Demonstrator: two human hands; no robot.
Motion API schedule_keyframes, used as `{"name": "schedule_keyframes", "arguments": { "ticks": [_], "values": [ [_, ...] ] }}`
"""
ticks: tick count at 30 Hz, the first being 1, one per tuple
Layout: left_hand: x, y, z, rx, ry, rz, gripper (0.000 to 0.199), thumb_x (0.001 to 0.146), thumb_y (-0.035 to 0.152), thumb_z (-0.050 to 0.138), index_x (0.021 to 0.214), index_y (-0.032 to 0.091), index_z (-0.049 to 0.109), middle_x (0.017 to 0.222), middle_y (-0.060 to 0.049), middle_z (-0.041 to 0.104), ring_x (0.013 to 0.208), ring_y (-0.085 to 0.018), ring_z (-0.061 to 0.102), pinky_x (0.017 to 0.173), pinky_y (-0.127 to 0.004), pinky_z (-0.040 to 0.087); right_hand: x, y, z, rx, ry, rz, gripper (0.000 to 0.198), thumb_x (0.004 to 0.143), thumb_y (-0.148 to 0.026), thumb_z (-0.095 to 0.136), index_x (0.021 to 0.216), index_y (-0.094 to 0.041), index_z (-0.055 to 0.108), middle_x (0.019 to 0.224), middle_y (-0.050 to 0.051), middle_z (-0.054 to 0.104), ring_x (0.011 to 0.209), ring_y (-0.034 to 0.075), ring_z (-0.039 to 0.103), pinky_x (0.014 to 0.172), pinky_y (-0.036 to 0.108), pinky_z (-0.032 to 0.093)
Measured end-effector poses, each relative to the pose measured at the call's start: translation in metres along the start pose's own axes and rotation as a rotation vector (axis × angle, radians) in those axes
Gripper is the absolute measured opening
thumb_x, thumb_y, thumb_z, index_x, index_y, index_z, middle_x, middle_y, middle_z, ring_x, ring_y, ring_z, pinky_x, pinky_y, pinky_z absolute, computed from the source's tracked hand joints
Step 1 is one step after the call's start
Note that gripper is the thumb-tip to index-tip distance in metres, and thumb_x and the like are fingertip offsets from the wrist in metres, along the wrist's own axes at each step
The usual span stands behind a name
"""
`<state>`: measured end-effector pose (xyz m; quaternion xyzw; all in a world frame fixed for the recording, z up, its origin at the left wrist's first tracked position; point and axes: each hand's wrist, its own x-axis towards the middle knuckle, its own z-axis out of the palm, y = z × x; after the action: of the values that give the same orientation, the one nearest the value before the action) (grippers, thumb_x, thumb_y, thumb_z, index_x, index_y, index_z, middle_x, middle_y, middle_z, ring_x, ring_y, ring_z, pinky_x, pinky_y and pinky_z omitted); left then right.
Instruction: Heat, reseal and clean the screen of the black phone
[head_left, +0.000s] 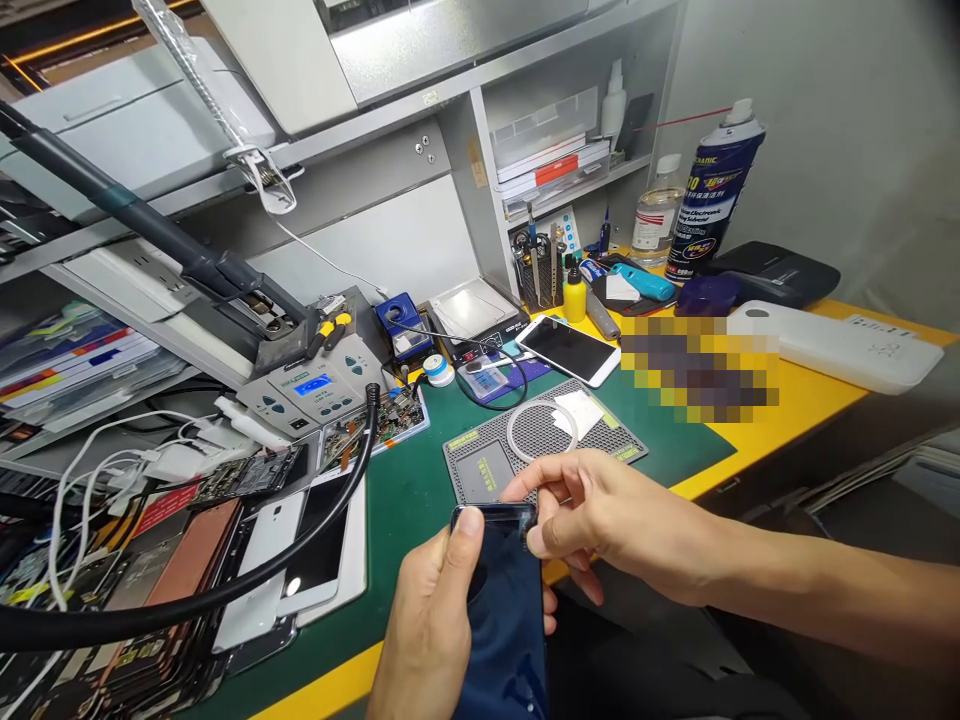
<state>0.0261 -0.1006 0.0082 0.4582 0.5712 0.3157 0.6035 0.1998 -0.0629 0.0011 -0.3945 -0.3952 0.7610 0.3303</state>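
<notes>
My left hand (429, 612) is wrapped round a dark blue, glossy smartphone (508, 625), with the thumb on its top left corner and fingertips showing at its right side. The phone is held tilted in front of the bench's near edge. At its top right corner my right hand (589, 505) has bent fingers, and the thumb presses against the edge. Whether a small thing is pinched there too, I cannot make out. Just beyond the hands lies a grey perforated work mat (465, 455), bearing a pale ring (512, 432) and white paper pieces (579, 412).
A white-framed phone (570, 348) lies behind the mat. Stacked phone parts (161, 610) and a thick black hose (247, 582) take up the left side, near a grey soldering station (311, 385). A spray can (709, 200) and a white power bank (840, 348) are at the right.
</notes>
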Motion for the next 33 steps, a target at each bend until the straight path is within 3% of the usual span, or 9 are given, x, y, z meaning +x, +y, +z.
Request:
{"name": "schedule_keyframes", "arguments": {
  "ticks": [8, 20, 25, 33],
  "values": [
    [-0.001, 0.001, 0.000, 0.042, -0.010, 0.017, 0.066, 0.090, 0.072, 0.043, 0.082, 0.015, 0.075, 0.066, -0.011, 0.074, 0.060, -0.027, 0.071, 0.057, -0.031, 0.056, -0.002, 0.003, -0.002, -0.003, 0.002, -0.020, 0.033, 0.062, -0.009, 0.061, 0.095, -0.014, 0.063, 0.048, -0.010, 0.054, 0.040, 0.009, 0.052, 0.037, 0.020, 0.046],
    [-0.001, -0.002, 0.003, -0.015, 0.014, -0.046, 0.065, 0.088, 0.074, 0.048, 0.089, 0.014, 0.074, 0.066, -0.011, 0.075, 0.060, -0.028, 0.072, 0.058, -0.033, 0.058, -0.002, 0.012, -0.006, 0.035, 0.000, -0.009, 0.029, 0.066, -0.009, 0.064, 0.094, -0.014, 0.063, 0.050, -0.010, 0.054, 0.041, 0.010, 0.054, 0.036, 0.019, 0.048],
    [-0.001, -0.003, 0.001, -0.020, -0.006, -0.067, 0.069, 0.085, 0.077, 0.048, 0.082, 0.014, 0.074, 0.066, -0.012, 0.075, 0.060, -0.028, 0.072, 0.059, -0.033, 0.058, -0.004, 0.016, -0.010, 0.064, -0.051, -0.031, 0.029, 0.072, -0.010, 0.069, 0.099, -0.015, 0.061, 0.056, -0.007, 0.061, 0.049, 0.014, 0.064, 0.039, 0.020, 0.051],
    [0.000, -0.009, -0.003, -0.086, -0.065, -0.125, 0.074, 0.084, 0.079, 0.048, 0.083, 0.010, 0.076, 0.070, -0.015, 0.076, 0.062, -0.029, 0.073, 0.063, -0.036, 0.059, -0.008, 0.021, -0.014, 0.122, -0.129, -0.014, 0.028, 0.077, -0.017, 0.075, 0.101, -0.013, 0.064, 0.065, -0.001, 0.070, 0.045, 0.011, 0.064, 0.046, 0.021, 0.053]
  ]
}}
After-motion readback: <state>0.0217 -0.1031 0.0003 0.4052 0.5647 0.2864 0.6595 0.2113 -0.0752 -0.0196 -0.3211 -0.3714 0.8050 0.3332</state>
